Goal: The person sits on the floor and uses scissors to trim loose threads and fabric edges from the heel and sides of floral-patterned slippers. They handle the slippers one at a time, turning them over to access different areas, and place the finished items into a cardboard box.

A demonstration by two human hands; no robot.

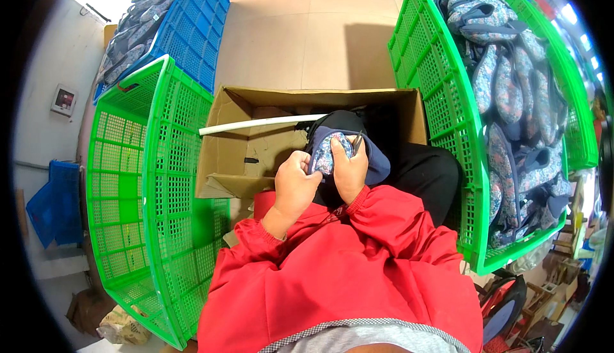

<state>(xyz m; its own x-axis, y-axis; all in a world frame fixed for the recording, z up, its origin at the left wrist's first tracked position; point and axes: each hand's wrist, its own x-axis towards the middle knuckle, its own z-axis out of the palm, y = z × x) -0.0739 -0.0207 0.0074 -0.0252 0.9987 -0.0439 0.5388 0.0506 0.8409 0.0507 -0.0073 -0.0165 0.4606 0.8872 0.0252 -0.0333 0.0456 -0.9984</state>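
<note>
Over my lap, both hands grip one floral slipper [323, 155] with a dark navy edge and lining. My left hand [295, 188] pinches its left side between thumb and fingers. On the other side my right hand [349, 172] is closed on it, the thumb pressed on the patterned fabric. A thin dark pointed tool [359, 140] sticks up by the right fingers; it looks like the tips of small snips, but the rest is hidden in the hand.
An open cardboard box [256, 100] stands before me, a white tube [262, 124] across it. On my right, a green crate [441, 116] holds many floral slippers [510, 90]. To my left are another green crate [160, 193] and a blue crate [198, 26] heaped with slippers.
</note>
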